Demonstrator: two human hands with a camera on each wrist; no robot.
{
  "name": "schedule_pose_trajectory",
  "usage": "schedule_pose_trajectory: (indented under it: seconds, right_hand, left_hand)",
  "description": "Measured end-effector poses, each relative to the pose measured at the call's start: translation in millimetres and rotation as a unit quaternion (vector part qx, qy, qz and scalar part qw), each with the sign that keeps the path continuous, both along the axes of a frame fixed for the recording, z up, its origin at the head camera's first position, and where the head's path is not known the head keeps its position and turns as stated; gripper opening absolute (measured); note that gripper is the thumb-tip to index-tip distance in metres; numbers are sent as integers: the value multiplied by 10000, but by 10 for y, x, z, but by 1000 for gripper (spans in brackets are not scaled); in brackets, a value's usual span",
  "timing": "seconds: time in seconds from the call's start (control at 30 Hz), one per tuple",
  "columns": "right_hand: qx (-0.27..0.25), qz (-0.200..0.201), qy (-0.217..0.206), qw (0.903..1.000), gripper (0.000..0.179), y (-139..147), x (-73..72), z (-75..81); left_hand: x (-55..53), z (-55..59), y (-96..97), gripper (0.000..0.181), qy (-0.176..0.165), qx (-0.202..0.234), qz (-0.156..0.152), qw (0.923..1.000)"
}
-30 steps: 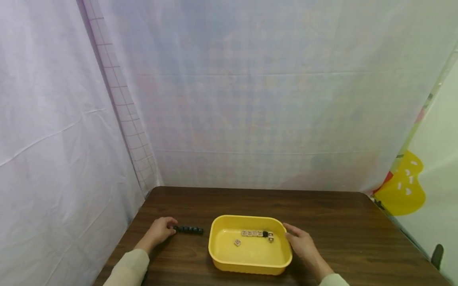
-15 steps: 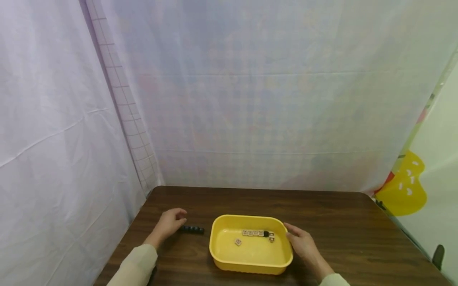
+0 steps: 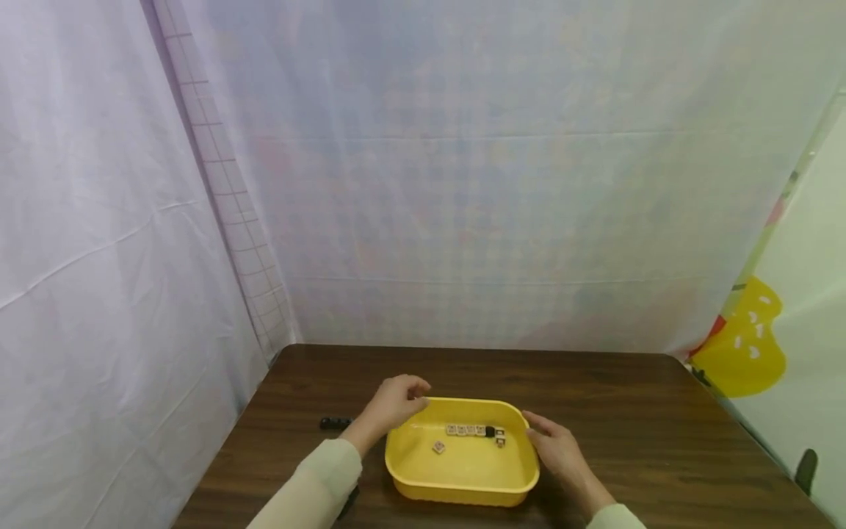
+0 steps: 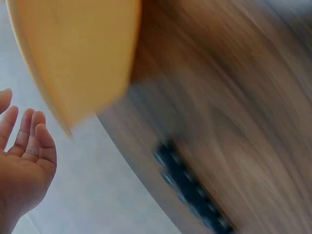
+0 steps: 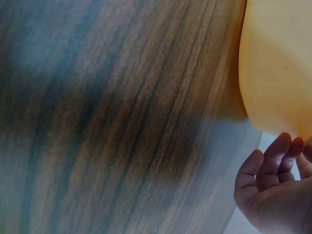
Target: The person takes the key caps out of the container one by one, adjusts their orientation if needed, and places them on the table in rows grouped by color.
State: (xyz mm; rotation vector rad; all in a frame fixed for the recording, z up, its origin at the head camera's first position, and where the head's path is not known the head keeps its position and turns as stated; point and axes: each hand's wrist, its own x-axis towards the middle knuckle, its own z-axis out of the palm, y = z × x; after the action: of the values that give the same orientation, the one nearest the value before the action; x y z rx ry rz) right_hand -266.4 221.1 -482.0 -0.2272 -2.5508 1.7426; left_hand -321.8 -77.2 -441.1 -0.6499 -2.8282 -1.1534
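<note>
My left hand (image 3: 394,402) is over the left rim of a yellow plastic tub (image 3: 463,497), with loosely bent fingers and nothing held. In the left wrist view its fingers (image 4: 34,134) are beside the tub's wall. My right hand (image 3: 558,455) rests at the tub's right side, fingertips right at the outer wall; its thumb is partly cut off in the right wrist view. Inside the tub lie a row of small pale square tiles (image 3: 465,430) with dark marks, a black piece (image 3: 490,432) at the row's end, and one loose tile (image 3: 439,447).
A row of small black blocks (image 3: 335,423) lies on the dark wooden table (image 3: 595,389) left of the tub, partly hidden by the left arm. Pale curtains (image 3: 489,220) hang behind and at the left of the table. A yellow cutout (image 3: 740,353) is at the right.
My left hand has left the black row and moved right to the tub's rim. The right hand, the tub and the tiles in it have stayed in place.
</note>
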Motion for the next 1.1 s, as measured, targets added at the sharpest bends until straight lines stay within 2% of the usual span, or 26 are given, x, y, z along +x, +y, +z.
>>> schedule_pose_trajectory:
  seconds: [0.23,0.43,0.5,0.6,0.73,0.83,1.1]
  right_hand:
    - [49,2,-14,10000,42,6,-10,8]
    - [143,23,7,9999,42,10,-13,1]
    - [163,34,32,9999,41,4,-12,0]
    - [261,57,41,9996,41,-6,-8,10]
    - [261,99,90,9996,41,-12,3,18]
    - [187,91,93,9997,40,-12,13,17]
    - [203,61,70,9997,40,10,15,5]
  left_hand:
    - [64,-7,533,26,-56,-360,-333,9988]
    - [91,-63,825,29,-338,-663,-370,9965]
    - [86,-92,888,29,-371,-774,-353,9957]
    - [63,-151,976,26,-208,-1080,-291,9935]
    - [32,-242,1083,23,74,-1556,-296,9874]
    - [27,-295,1139,22,114,-1813,-289,9829]
    - [18,-380,1201,16,284,-2084,-259,9773]
